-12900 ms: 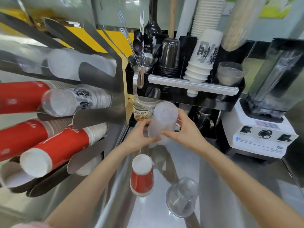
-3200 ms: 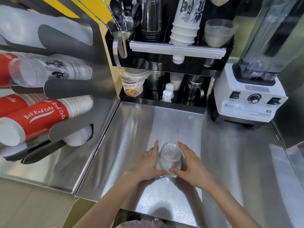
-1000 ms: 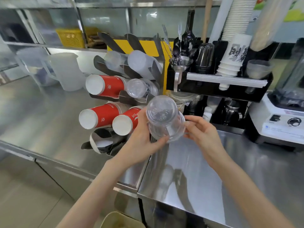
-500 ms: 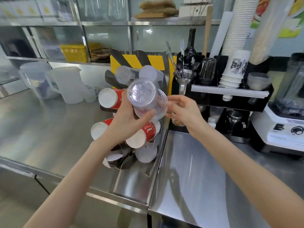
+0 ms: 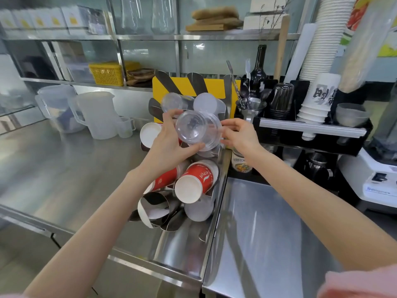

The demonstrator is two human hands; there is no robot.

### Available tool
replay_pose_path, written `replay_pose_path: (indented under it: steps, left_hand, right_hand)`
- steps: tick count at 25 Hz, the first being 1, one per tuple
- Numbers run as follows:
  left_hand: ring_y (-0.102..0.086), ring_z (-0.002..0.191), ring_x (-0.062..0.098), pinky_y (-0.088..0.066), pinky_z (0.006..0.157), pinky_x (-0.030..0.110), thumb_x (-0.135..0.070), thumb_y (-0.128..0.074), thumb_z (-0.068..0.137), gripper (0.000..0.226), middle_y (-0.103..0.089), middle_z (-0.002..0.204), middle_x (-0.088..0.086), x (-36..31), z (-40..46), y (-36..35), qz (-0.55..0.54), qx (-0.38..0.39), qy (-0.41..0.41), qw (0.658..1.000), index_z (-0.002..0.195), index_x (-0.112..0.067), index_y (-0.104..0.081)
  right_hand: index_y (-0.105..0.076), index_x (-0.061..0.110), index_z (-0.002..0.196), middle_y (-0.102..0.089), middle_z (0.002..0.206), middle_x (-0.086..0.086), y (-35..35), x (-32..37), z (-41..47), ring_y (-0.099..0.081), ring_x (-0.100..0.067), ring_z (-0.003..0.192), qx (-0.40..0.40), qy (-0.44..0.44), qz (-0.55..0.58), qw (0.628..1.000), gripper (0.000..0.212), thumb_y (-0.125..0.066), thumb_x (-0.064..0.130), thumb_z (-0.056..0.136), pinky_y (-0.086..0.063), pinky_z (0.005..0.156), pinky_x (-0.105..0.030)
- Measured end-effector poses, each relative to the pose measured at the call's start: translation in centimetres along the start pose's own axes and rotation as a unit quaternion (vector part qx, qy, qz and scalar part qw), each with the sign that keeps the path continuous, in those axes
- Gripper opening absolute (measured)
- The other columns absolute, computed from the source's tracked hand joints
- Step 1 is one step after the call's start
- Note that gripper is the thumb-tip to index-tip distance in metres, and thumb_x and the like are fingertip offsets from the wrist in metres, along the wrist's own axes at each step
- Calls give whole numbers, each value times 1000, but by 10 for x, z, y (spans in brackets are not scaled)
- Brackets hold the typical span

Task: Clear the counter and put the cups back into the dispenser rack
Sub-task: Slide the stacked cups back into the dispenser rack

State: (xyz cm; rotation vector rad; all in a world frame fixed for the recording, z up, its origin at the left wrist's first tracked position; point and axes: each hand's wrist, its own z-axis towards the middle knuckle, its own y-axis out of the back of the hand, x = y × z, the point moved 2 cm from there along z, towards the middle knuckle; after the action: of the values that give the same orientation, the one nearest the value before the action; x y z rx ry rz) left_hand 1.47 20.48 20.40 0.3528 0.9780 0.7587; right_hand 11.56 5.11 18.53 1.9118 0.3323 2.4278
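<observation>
From the head camera there are two hands, and both hold one clear plastic cup [image 5: 197, 130]. You can see right through the cup, and its round bottom faces the camera. It is up in the air in front of the dispenser rack [image 5: 223, 151], at the middle row, not on the table [image 5: 268, 233].

The left hand [image 5: 169, 143] has its fingers and thumb curled round the cup's left side and underside. The right hand [image 5: 238, 134] pinches the cup's rim on the right with its fingertips.

In the rack, three red paper cup stacks [image 5: 195, 181] show — one is mostly hidden behind the left hand. Two see-through cup stacks [image 5: 171, 102] poke out at the top. One metal tube [image 5: 154, 207] at the bottom left has only a white bottom deep inside.

Two big plastic jugs [image 5: 96, 112] and one small one stand on the table to the left. A white blender base [image 5: 378, 179] sits at the right.
</observation>
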Motion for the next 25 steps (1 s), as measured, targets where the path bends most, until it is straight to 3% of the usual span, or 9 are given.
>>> replay_pose_path:
  steps: [5,7,9,11,15,21,25]
  left_hand:
    - [-44,103,10,-42,86,29,-27,-74,71,72,-41,119,-4,4,-6,0,28,18,-23,999,124,-10,-28]
    - [-44,104,9,-43,86,27,-26,-75,70,70,-45,124,2,7,-9,-1,29,20,-26,999,123,-9,-31]
    - [-41,105,7,-35,81,13,-25,-74,71,70,-44,122,1,8,-10,-1,27,21,-20,999,123,-9,-30]
    - [-37,106,5,-29,78,7,-26,-73,71,72,-41,121,-1,8,-10,-1,29,26,-5,999,125,-9,-29]
    - [-40,112,10,-30,82,12,-26,-72,74,71,-42,133,9,8,2,-6,48,41,-17,998,126,-9,-28]
    - [-46,119,24,-42,94,38,-41,-68,73,70,-45,133,9,18,12,-9,112,77,29,990,129,-13,-35]
    - [-49,115,25,-40,90,30,-26,-62,81,52,-47,130,12,20,14,-12,134,53,2,990,126,-11,-40]
  right_hand:
    - [-59,10,103,-59,89,-2,-2,-5,-1,-62,-18,90,7,6,-17,1000,18,-56,6,86,-56,69,-22]
    - [-59,7,105,-58,85,1,-5,-7,-3,-60,-15,87,3,16,-38,999,20,-57,7,86,-56,65,-19]
    - [-60,7,107,-60,89,-1,-5,-9,-5,-59,-14,86,-3,26,-67,997,22,-57,8,85,-55,70,-20]
    - [-61,9,107,-61,95,-3,-5,-11,-7,-58,-14,90,-7,37,-104,994,22,-57,10,85,-51,80,-25]
    - [-61,10,107,-62,99,-5,-4,-11,-1,-57,-15,92,-23,19,-115,993,23,-58,12,85,-47,80,-26]
    - [-59,6,109,-64,111,-14,-7,-19,13,-59,-23,103,-36,-23,-140,989,24,-57,10,86,-49,94,-35]
    - [-58,5,112,-62,116,-15,-8,-25,18,-57,-25,110,-31,-53,-164,985,26,-56,8,86,-45,95,-32]
